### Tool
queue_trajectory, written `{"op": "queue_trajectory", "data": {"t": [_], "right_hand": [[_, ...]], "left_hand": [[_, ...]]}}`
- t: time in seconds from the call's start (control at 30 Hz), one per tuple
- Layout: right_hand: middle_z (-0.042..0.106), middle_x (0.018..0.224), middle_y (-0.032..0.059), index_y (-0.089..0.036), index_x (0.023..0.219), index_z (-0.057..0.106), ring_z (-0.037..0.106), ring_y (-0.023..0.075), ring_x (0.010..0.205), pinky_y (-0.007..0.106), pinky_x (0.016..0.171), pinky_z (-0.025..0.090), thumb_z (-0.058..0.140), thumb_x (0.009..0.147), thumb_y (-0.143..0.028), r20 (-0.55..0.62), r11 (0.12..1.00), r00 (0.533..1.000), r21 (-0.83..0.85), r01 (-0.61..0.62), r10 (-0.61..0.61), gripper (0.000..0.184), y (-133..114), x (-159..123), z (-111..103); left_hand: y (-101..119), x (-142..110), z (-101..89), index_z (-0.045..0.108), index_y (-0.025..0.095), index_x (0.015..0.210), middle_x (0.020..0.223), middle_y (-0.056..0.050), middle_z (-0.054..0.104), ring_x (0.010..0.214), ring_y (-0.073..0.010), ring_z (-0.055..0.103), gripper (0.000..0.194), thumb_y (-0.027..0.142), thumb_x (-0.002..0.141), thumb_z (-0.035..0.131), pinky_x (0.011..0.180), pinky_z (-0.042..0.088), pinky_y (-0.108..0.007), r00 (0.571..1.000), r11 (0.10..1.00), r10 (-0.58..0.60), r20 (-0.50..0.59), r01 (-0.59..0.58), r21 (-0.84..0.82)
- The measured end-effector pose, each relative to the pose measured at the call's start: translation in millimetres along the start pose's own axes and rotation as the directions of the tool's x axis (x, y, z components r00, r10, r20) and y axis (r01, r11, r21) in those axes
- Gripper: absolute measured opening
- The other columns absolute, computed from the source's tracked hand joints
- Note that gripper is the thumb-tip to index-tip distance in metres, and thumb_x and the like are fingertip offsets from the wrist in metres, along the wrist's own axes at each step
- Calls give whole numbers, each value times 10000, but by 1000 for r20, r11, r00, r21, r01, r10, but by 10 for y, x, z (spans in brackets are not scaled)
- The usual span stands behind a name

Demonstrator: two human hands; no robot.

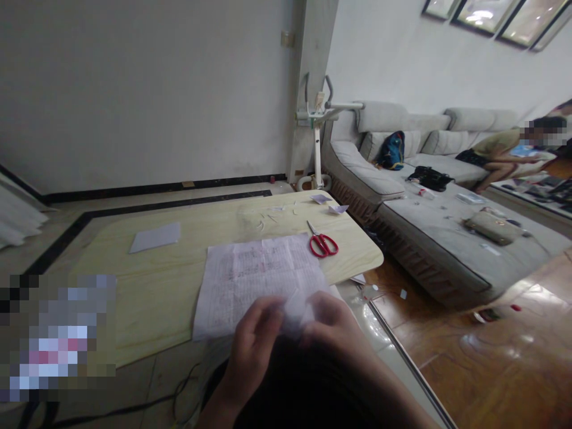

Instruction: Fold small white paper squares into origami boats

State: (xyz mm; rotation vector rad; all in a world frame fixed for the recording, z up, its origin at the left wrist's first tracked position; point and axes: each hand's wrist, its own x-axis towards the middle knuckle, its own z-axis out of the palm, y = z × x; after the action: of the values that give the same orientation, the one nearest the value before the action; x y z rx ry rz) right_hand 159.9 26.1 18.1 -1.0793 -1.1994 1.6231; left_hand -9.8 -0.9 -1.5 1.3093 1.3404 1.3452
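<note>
Between my two hands is a small folded piece of white paper point(295, 310), held above the near edge of the table. My left hand point(259, 333) pinches its left side, and my right hand point(328, 319) grips its right side; the fingers are somewhat blurred. Under and beyond the hands lies a large creased printed sheet point(259, 268). Red-handled scissors point(322, 243) rest at its far right corner, blades pointing away from me. Two small folded paper pieces point(338, 209) sit at the far right of the table.
The light wooden table point(147, 298) carries a white paper stack point(156, 236) at left and thin paper scraps point(268, 217) at the back. A grey sofa point(429, 238) stands right, with a person point(500, 146) seated there. White exercise equipment point(317, 143) stands behind the table.
</note>
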Motion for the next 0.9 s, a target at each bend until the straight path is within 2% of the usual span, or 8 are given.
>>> {"op": "queue_trajectory", "data": {"t": [0.23, 0.37, 0.57, 0.67, 0.8, 0.9], "right_hand": [[571, 597, -49, -172, 726, 578, 533, 113, 531, 204, 474, 411, 834, 618, -282, 53, 999, 998, -19, 38, -37, 299, 35, 14, -10], [585, 608, -34, -170, 713, 585, 536, 120, 553, 207, 482, 409, 839, 623, -333, 46, 998, 997, -31, 59, -58, 315, 28, 15, -10], [564, 600, -47, -184, 702, 586, 521, 122, 543, 211, 474, 401, 846, 596, -310, 60, 997, 996, -31, 69, -67, 307, 39, 31, -5], [563, 601, -49, -182, 690, 585, 507, 119, 552, 204, 475, 384, 850, 578, -285, 55, 999, 997, -7, 53, -53, 305, 56, 36, -6], [594, 657, -28, -167, 722, 611, 515, 125, 608, 209, 525, 391, 852, 588, -332, 84, 999, 996, -1, 40, -40, 321, 41, 21, -13], [630, 699, -11, -173, 752, 631, 554, 151, 657, 242, 596, 436, 847, 593, -438, 104, 997, 992, -5, 76, -75, 377, 6, 8, -19]], "left_hand": [[39, -5, -2, 715, 217, 936, 889, -40, 744, 813, -203, 694, 179, 334, 845, 616, 706, 558, -260, 1000, 1000, -2, -6, 2, 4], [39, -9, 11, 718, 226, 925, 895, -37, 751, 808, -204, 701, 172, 335, 839, 616, 696, 561, -260, 1000, 1000, -13, -23, 13, -9], [45, 8, 34, 718, 217, 891, 839, -35, 741, 780, -207, 687, 188, 364, 825, 620, 690, 555, -272, 999, 999, -31, -41, 30, -11], [14, 34, 27, 706, 211, 896, 812, -25, 730, 743, -197, 678, 184, 352, 802, 634, 664, 550, -267, 997, 996, -77, -1, 76, -48], [-17, 55, 16, 673, 215, 901, 779, 11, 716, 720, -180, 676, 245, 264, 670, 737, 642, 545, -246, 979, 970, -181, 96, 193, -144], [12, 54, 35, 640, 211, 932, 766, 18, 710, 704, -166, 678, 249, 302, 714, 722, 656, 544, -251, 947, 911, -295, 129, 320, -261]]}}
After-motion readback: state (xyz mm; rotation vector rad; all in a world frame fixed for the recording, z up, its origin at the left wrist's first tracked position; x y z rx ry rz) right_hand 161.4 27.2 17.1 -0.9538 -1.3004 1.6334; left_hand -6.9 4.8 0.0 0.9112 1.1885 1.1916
